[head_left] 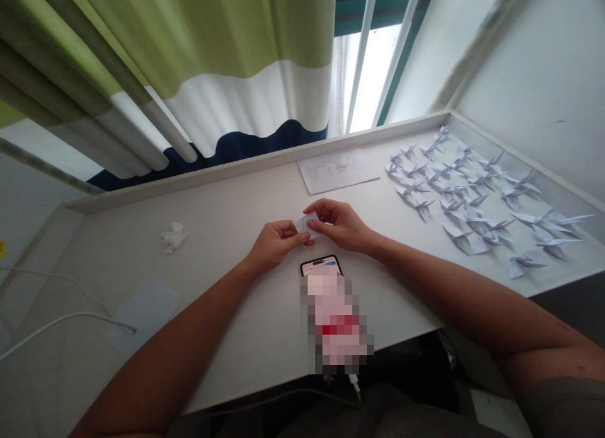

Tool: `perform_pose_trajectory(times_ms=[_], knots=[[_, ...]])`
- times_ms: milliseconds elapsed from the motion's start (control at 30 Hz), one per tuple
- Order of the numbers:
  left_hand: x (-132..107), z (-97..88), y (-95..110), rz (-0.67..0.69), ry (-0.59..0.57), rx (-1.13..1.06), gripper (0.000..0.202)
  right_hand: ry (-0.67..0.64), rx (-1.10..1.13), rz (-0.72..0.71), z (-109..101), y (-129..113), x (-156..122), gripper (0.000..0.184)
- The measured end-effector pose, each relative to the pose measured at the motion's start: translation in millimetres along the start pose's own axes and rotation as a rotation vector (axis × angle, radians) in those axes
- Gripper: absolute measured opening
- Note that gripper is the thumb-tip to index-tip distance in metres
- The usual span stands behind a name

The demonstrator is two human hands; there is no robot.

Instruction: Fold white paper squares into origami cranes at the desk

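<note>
Both hands meet over the middle of the white desk [227, 205] and pinch one small folded piece of white paper [305, 224]. My left hand [276, 242] grips its left lower edge with thumb and fingers closed. My right hand [338, 222] closes on its right side from above. A phone [324, 265] lies flat on the desk just below the hands, its screen lit.
Several folded white paper cranes [467, 192] cover the desk's right part. A printed sheet [338, 169] lies at the back, a crumpled tissue [174, 236] at the left, a blank paper sheet [144, 312] and white cables [61, 318] at the near left. Curtains [189, 66] hang behind.
</note>
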State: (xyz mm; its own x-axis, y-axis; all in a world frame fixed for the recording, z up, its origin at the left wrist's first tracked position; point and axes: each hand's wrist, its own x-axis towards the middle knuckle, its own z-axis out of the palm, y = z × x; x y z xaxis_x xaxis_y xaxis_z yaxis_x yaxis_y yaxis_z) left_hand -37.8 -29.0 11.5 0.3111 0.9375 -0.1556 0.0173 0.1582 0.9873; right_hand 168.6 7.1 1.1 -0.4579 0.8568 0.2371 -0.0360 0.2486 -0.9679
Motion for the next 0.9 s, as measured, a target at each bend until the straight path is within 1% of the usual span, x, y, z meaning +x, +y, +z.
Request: perform_pose_trajectory(times_ms=[100,167,200,300,333,500,567,633,700,833,900], knots=[[-0.4,0.0,3.9,0.034,0.038,0.018,0.042,-0.042,0.13,0.029,0.8,1.4,-0.2,0.049],[-1.0,0.4,6.0,0.047,0.054,0.023,0.041,-0.064,0.198,0.049,1.9,1.6,-0.2,0.056],[-1.3,0.8,6.4,0.048,0.06,0.023,0.041,-0.073,0.217,0.06,2.5,1.5,-0.2,0.054],[-1.4,2.0,4.6,0.042,0.069,0.013,0.041,-0.093,0.226,0.101,4.2,-0.3,0.1,0.037],[-1.2,2.3,3.2,0.038,0.068,0.005,0.042,-0.091,0.22,0.115,4.6,-1.0,0.3,0.035],[-0.6,2.1,-3.0,0.01,0.011,-0.004,0.046,-0.06,0.203,0.163,4.8,-3.5,1.3,0.034],[-1.5,1.6,-3.1,0.016,-0.007,0.043,0.043,-0.059,0.202,0.183,4.4,-4.2,1.4,0.035],[-2.6,1.4,-2.4,0.048,0.003,0.12,0.038,-0.07,0.213,0.208,3.5,-5.4,1.3,0.037],[-3.2,1.5,-1.9,0.114,0.054,0.178,0.032,-0.079,0.212,0.228,2.2,-7.1,0.9,0.038],[-0.6,2.5,-5.2,0.294,0.236,0.171,0.027,-0.106,0.176,0.23,-0.4,-9.9,0.4,0.039],[1.8,2.6,-8.1,0.336,0.264,0.151,0.03,-0.127,0.162,0.222,-0.9,-9.9,0.4,0.039]])
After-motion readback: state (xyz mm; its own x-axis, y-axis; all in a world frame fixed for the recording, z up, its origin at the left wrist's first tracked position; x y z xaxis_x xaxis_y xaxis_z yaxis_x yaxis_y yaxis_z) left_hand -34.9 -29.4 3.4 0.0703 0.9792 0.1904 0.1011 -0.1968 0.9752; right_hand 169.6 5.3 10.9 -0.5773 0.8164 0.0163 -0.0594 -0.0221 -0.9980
